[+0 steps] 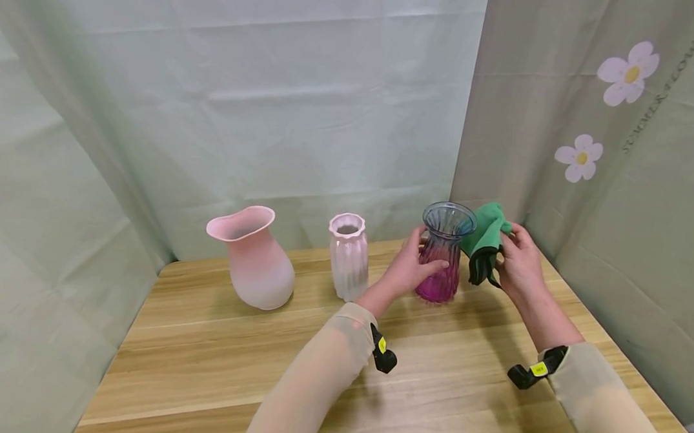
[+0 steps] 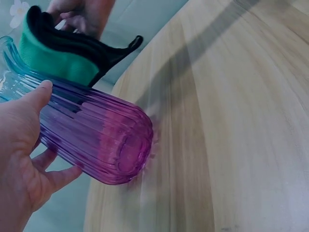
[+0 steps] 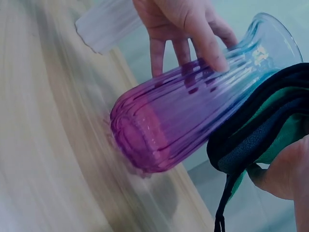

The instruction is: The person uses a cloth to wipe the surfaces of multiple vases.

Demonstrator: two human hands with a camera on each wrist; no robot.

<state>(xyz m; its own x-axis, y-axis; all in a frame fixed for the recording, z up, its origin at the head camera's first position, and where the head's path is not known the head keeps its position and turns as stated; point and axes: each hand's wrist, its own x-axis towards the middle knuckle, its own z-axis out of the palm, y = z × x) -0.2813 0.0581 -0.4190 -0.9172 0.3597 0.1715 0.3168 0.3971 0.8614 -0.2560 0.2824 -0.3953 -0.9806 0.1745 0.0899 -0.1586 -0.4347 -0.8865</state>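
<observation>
Reading head view first: curtain (image 1: 632, 209) print says "SUMMER FLOWERS". Left hand (image 1: 410, 266) wraps the purple glass vase (image 1: 441, 259) standing on the bench (image 1: 213, 359); right hand (image 1: 519, 263) pinches a green cloth (image 1: 484, 238) against it.
Left wrist: thumb (image 2: 36, 96) over ribbed glass.
Right wrist: cloth touches the vase's side.

Both hands forward, left hand (image 1: 407, 269) fingers curled, right hand (image 1: 519, 263) pinching.

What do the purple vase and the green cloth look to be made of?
Purple vase: likely glass, glossy and ribbed; the fingers show through its wall. Green cloth: soft matte fabric with dark backing, folding limply; perhaps microfibre, not certain.
</observation>
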